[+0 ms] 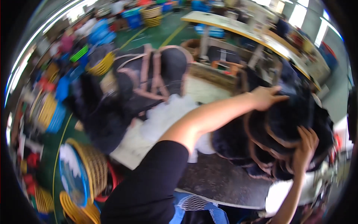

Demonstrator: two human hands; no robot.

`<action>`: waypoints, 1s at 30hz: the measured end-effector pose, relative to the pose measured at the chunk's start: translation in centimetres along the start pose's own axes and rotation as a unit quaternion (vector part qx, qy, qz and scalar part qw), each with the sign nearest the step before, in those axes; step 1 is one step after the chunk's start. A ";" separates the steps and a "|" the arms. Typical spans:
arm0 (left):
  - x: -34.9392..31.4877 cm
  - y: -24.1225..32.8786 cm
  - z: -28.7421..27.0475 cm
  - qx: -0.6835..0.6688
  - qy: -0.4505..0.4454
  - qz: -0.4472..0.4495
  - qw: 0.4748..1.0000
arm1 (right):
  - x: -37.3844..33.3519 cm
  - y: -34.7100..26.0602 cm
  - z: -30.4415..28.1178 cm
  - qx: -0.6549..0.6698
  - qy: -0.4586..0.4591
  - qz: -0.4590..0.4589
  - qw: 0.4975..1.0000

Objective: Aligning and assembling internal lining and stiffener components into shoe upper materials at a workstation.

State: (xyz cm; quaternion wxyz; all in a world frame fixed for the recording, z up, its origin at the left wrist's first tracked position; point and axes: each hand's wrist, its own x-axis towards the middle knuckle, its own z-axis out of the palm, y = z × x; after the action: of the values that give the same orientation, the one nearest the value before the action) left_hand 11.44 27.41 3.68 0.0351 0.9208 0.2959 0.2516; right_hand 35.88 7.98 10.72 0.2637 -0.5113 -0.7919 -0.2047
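A thick pile of black furry pieces with pinkish-tan edges lies at the right end of the table. Reaching across from the left, my left hand rests at the far side of the pile, its fingers stretched out and apart. My right hand lies against the near right side of the same pile, fingers extended over the black fur; its thumb is hard to make out. Left of the pile sits fluffy white stuffing. Beyond that are more dark pieces with pink edging.
The dark tabletop runs in front of me. Woven baskets and a blue-rimmed basket stand on the floor at left. A long white-topped workbench stretches across the far right. Bins and bundles crowd the far left.
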 end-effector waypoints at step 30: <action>-30.0 14.0 -25.6 0.061 0.306 -0.268 0.911 | -7.8 -16.9 0.8 0.724 -0.221 0.262 0.599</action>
State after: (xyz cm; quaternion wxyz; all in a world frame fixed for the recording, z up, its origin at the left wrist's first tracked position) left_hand -14.47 -3.17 15.67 -0.0473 0.6849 0.5426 0.4840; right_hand 22.86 -3.61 4.30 0.4067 -0.3683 -0.5467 0.6325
